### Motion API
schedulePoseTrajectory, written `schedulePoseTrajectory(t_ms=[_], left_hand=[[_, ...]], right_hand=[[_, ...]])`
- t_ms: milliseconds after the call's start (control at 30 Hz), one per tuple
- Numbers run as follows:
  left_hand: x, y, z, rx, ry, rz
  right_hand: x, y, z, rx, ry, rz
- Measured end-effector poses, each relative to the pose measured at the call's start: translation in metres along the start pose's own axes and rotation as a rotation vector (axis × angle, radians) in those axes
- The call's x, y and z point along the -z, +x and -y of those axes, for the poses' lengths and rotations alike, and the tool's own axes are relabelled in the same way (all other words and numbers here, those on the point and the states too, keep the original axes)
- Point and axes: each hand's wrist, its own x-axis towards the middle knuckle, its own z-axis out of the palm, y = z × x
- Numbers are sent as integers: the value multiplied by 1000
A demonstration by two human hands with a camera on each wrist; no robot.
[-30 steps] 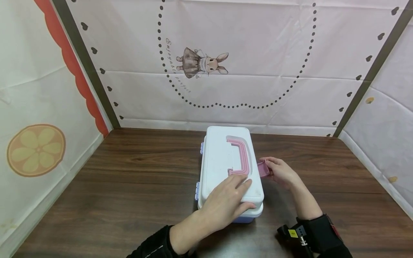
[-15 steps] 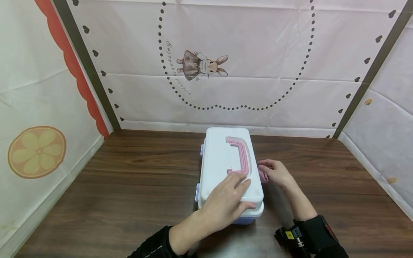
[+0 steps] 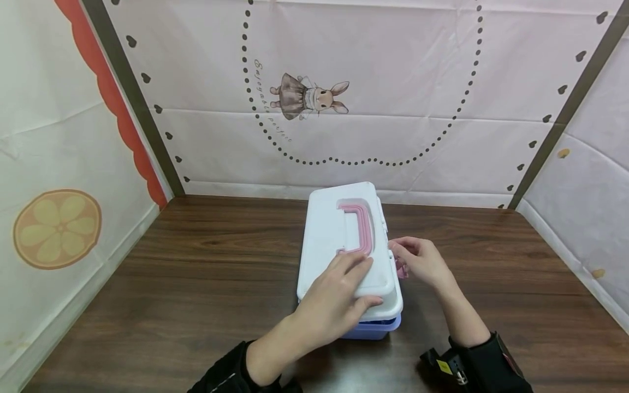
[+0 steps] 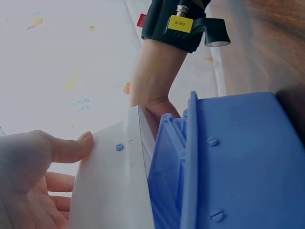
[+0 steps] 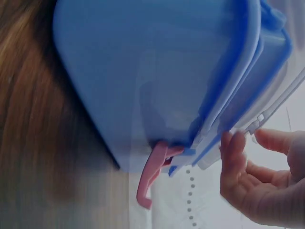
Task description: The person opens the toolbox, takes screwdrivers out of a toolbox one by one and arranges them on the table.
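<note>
1. Blue box [image 3: 372, 331]: on table [image 3: 196, 300], far end near far edge; white lid [image 3: 321, 234] partly raised.
2. Left hand [image 3: 330, 299]: loosely spread over lid, gripping nothing.
3. Right hand [image 3: 423, 262]: nearly closed, pinching lid's right rim.

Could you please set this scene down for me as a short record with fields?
Container: blue box on a wood-grain table
Lid: white lid, partly raised, a gap between it and the box
Handle: pink handle, set in the lid's top
Latch: pink latch, attached to the box, unfastened
Left hand: left hand rests on the lid, near the handle
Right hand: right hand pinches the lid's edge, above the latch
Backdrop: white cloth with a rabbit print
</note>
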Motion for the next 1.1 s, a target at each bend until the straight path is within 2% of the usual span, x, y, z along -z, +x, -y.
schedulePoseTrajectory(t_ms=[67,200,433,600,667,767,867,967,1033,1100], left_hand=[[2,0,0,5,-7,3],[4,-1,-1,3,-9,10],[7,-2,-3,12,13,10],[15,-3,-5,13,49,5],[18,-4,-8,-1,56,-17],[22,-3,-14,-73,75,-63],[22,-1,-20,-184,168,-89],[17,1,-23,-265,317,-94],[14,2,-24,-283,424,-89],[11,2,-23,-272,530,-92]], right_hand=[[0,-1,2,-33,81,57],[1,-3,2,-78,181,114],[-1,-5,4,-52,200,123],[-1,-5,16,-56,293,194],[-2,-5,22,-46,315,216],[-3,-3,32,-16,332,240],[-4,-1,41,6,329,264],[-3,1,50,16,304,280],[-2,2,55,23,290,289],[-2,2,60,31,279,294]])
